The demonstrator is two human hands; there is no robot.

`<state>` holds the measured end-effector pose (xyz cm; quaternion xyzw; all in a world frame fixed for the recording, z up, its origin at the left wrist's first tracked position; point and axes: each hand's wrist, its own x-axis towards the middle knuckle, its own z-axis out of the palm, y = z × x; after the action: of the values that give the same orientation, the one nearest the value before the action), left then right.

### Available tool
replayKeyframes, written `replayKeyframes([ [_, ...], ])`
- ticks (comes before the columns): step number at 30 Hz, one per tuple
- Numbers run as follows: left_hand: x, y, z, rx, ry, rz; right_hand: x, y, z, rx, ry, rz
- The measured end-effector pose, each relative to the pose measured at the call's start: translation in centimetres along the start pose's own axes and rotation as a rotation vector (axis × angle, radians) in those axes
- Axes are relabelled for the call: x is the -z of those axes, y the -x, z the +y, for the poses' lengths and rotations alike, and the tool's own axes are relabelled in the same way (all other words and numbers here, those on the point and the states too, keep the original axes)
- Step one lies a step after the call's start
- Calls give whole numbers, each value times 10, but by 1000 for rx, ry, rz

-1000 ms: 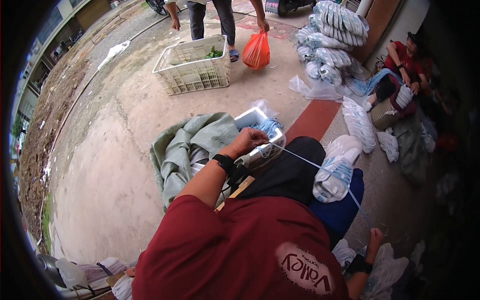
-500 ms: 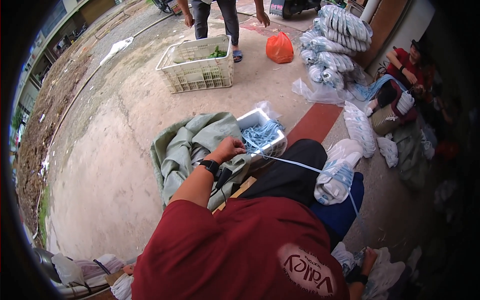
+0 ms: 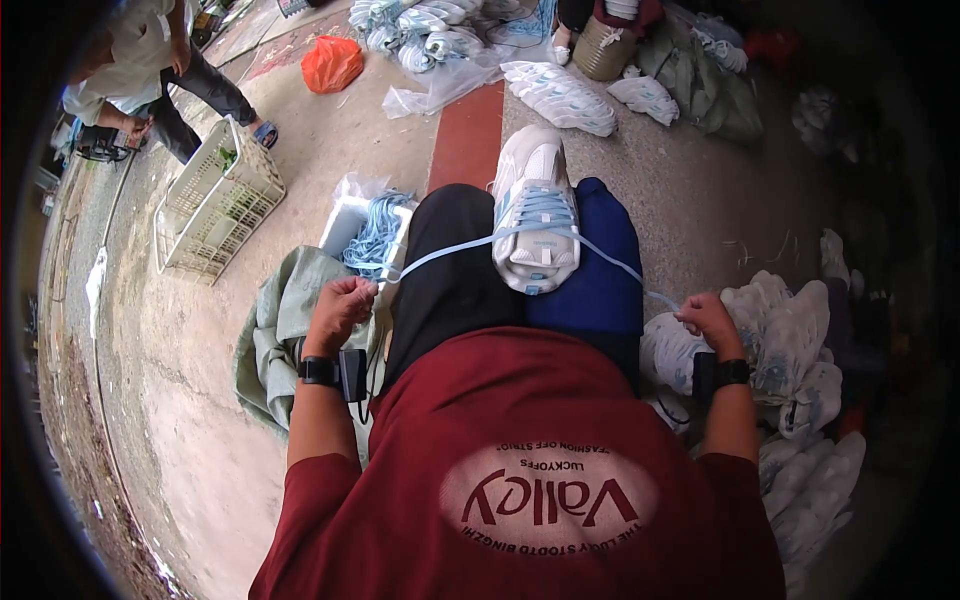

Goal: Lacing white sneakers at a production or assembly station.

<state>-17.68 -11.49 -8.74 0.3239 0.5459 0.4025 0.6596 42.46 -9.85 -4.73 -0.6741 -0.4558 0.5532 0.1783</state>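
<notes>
A white sneaker (image 3: pixel 535 195) with light blue laces rests across my thighs, its heel toward me. Over its upper runs a light blue shoelace (image 3: pixel 450 247), stretched out to both sides. My left hand (image 3: pixel 345 308) pinches one end beside the white box (image 3: pixel 340 222), which holds a tangle of blue laces (image 3: pixel 378 238). At the other side my right hand (image 3: pixel 707 318) is closed on the lace's other end, in front of a heap of white shoes (image 3: pixel 775 330).
A green-grey sack (image 3: pixel 270 345) lies by my left arm. Farther left stand a cream plastic crate (image 3: pixel 225 205) with greens and a bending person (image 3: pixel 135 75). Ahead are an orange bag (image 3: pixel 332 64), bundled white shoes (image 3: pixel 560 97) and another seated person's legs.
My view has turned right. The right hand has come up from the shoe heap and now holds the lace out sideways. The sneaker sits straighter on my lap. The person by the crate has bent over.
</notes>
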Motion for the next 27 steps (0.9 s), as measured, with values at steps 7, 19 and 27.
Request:
replayKeyframes([
  [7,-142,-34,68,-77,-412,-570,-104,-29,-111,673,177,-240],
  [19,-167,-66,52,-413,-248,-231,-144,-71,-105,761,-232,189],
  [27,-149,-65,70,-920,-872,392,-134,-65,-82,831,-297,213],
])
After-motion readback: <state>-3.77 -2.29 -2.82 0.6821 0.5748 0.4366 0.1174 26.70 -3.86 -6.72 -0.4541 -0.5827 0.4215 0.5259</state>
